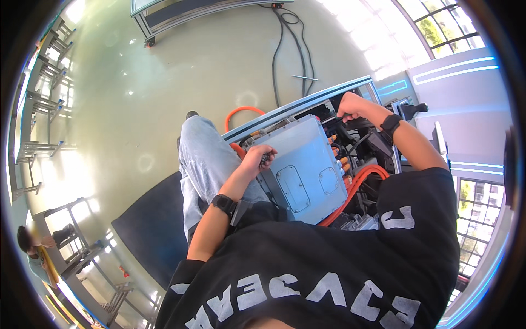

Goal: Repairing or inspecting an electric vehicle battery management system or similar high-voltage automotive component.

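Toolwork, by judgement, just beyond far right corner of broad silver-grey flat metal box, seated inside silver aluminium-rail frame, right of leg in pale blue denim. Gripped narrowly in bare, black-banded right hand: dark slender tool, of kind too small to make out. Could not tell whether touching any fastener. Cupped in bare, black-banded left hand, fingers curled: small dark metal pieces, over left edge of box. Could not count. For next move, seemed to need steady right wrist among crowded dark parts, well apart from thick orange cables near right.
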`<state>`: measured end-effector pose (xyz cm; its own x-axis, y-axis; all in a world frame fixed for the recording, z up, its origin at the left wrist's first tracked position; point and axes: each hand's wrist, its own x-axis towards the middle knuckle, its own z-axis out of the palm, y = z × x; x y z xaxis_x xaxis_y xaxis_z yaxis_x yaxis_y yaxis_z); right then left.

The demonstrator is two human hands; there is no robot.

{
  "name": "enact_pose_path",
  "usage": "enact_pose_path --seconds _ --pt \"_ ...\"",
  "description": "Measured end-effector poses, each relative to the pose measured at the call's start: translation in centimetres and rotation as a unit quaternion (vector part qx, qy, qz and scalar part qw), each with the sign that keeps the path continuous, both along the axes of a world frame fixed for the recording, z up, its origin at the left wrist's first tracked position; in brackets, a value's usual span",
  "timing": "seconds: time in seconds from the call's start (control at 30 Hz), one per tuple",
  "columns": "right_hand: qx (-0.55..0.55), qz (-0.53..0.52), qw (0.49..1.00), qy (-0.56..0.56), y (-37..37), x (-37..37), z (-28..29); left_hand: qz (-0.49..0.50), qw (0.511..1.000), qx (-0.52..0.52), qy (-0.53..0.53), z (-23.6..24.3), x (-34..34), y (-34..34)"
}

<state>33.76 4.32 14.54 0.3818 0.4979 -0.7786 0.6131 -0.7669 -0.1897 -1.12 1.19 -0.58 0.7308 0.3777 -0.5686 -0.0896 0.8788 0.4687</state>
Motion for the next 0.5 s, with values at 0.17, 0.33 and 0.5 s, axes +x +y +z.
enact_pose_path --seconds 0.17,0.33,0.5 --pt "0.082 0.634 0.739 -0.213 -3.0 -1.2 1.8 0.017 1.0 -0.009 -0.021 -0.1 -0.7 0.0" --pt "0.188 0.7 0.662 -0.193 -5.2 0.1 0.5 -0.007 1.0 0.023 -0.004 0.4 -0.1 -0.3" --pt "0.187 0.601 0.746 -0.216 -4.7 0.5 -0.9 0.0 1.0 0.007 -0.013 -0.6 -0.3 -0.4"
